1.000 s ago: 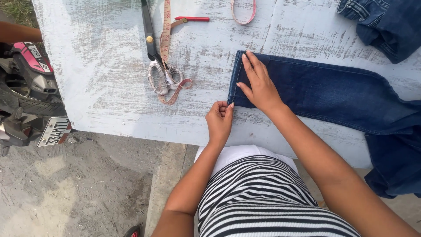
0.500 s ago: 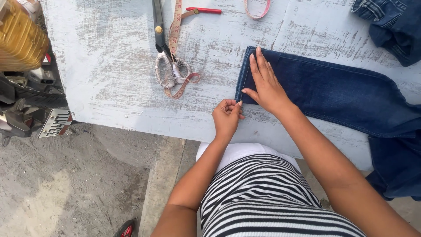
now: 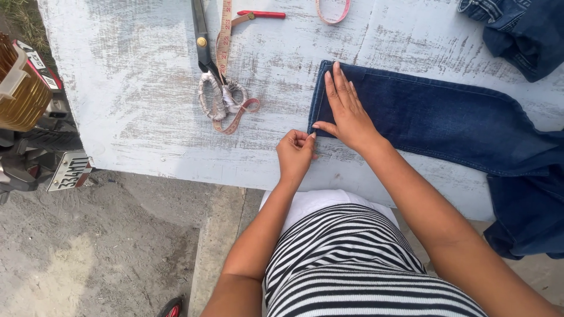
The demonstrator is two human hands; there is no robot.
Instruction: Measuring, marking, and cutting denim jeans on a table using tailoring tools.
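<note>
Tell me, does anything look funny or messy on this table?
Nothing is broken or spilled. The scissors have handles wrapped in pale cloth strips, which looks odd, and a measuring tape is tangled through them. The white table has worn, scratched paint.

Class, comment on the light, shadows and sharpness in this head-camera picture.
Head view: soft, even daylight; only faint shadows under the right hand on the jeans leg and beside the scissors; no glare on the white table; hands and cloth sharp; table edges bow slightly.

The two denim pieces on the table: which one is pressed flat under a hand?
The jeans leg under the right hand; the other denim piece lies bunched and untouched at the far right corner.
</note>
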